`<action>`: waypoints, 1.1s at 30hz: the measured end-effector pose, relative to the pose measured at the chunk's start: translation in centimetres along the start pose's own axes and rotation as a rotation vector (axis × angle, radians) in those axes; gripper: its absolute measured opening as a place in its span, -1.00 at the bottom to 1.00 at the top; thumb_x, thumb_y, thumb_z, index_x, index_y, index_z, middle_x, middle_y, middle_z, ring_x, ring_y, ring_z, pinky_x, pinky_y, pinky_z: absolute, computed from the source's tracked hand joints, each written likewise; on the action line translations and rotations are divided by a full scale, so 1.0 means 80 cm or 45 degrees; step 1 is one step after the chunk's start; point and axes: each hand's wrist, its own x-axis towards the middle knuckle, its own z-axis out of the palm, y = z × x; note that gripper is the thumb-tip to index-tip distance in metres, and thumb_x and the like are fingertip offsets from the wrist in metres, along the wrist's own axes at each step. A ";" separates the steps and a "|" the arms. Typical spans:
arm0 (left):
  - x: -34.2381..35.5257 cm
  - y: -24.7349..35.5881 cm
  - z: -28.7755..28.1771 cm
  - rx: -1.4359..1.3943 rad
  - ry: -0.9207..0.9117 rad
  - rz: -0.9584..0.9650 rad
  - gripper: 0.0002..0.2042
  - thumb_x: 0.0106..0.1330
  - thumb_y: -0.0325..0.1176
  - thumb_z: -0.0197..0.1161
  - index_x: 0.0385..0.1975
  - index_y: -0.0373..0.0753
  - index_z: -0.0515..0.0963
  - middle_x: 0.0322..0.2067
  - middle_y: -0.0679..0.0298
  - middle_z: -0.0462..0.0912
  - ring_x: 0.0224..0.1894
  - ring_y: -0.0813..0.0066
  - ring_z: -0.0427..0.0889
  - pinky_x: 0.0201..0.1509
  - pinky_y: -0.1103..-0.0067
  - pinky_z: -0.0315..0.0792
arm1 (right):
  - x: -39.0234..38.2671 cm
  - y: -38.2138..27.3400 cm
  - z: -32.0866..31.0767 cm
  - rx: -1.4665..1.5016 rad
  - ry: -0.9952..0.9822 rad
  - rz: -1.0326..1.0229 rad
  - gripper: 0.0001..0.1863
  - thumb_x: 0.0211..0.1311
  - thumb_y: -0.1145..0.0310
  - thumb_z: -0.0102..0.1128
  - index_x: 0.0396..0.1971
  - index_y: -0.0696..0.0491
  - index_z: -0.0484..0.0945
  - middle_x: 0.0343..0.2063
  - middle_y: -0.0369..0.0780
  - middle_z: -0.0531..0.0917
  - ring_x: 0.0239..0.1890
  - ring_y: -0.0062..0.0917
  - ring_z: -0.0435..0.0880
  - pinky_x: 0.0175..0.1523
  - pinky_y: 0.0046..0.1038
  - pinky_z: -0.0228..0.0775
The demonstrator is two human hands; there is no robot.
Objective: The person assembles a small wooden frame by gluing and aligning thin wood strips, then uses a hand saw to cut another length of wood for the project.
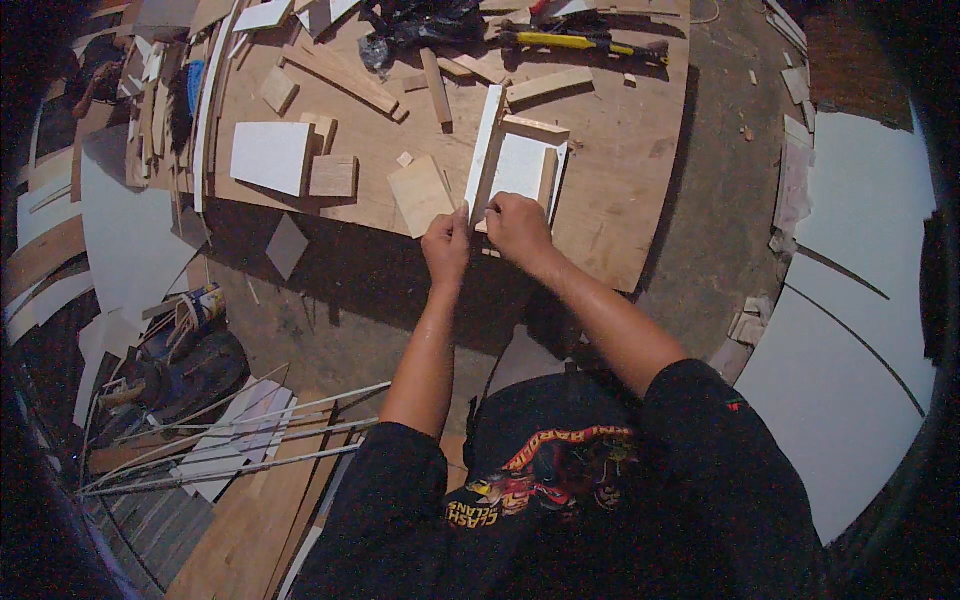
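A long white strip of board [487, 135] lies front to back on the plywood bench, and my left hand [446, 240] grips its near end between thumb and fingers. Just to the right, my right hand [515, 225] has curled fingers at the lower part of a white rectangular panel [520, 160] edged with light wooden strips; what the fingertips hold is hidden. A square pale wooden board [420, 190] rests beside my left hand, with a tiny offcut [404, 160] above it.
The plywood bench [640, 150] carries scattered wood blocks [333, 176], a white-topped board [268, 155], black plastic [420, 30] and yellow-black tools [580, 42]. Large white sheets [850, 190] lean at the right. Offcuts, long rods and a bucket [200, 305] clutter the lower left.
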 end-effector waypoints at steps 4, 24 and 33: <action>0.001 -0.001 0.000 -0.022 -0.005 0.036 -0.57 0.44 -0.09 0.23 -0.56 -0.34 0.53 -0.67 0.19 0.51 -0.57 0.54 0.40 -0.48 0.42 0.34 | 0.001 -0.001 0.001 -0.019 0.024 -0.001 -0.79 0.15 0.36 0.21 -0.42 0.23 0.65 -0.42 0.08 0.69 -0.30 -0.01 0.69 -0.10 -0.08 0.52; -0.001 0.005 0.001 -0.039 -0.020 0.006 -0.55 0.45 -0.09 0.21 -0.52 -0.42 0.57 -0.61 0.19 0.48 -0.53 0.48 0.41 -0.43 0.42 0.29 | 0.004 -0.012 -0.002 0.087 -0.042 0.190 -0.78 0.16 0.37 0.15 -0.40 0.23 0.63 -0.39 0.09 0.69 -0.26 0.03 0.69 -0.06 -0.03 0.51; -0.001 0.001 0.002 -0.017 -0.002 0.045 -0.61 0.44 -0.12 0.23 -0.44 -0.38 0.65 -0.55 0.17 0.57 -0.51 0.44 0.49 -0.39 0.43 0.36 | 0.003 -0.017 -0.013 0.282 0.014 0.248 -0.77 0.15 0.35 0.18 -0.38 0.21 0.68 -0.38 0.09 0.71 -0.28 0.00 0.72 -0.05 -0.06 0.53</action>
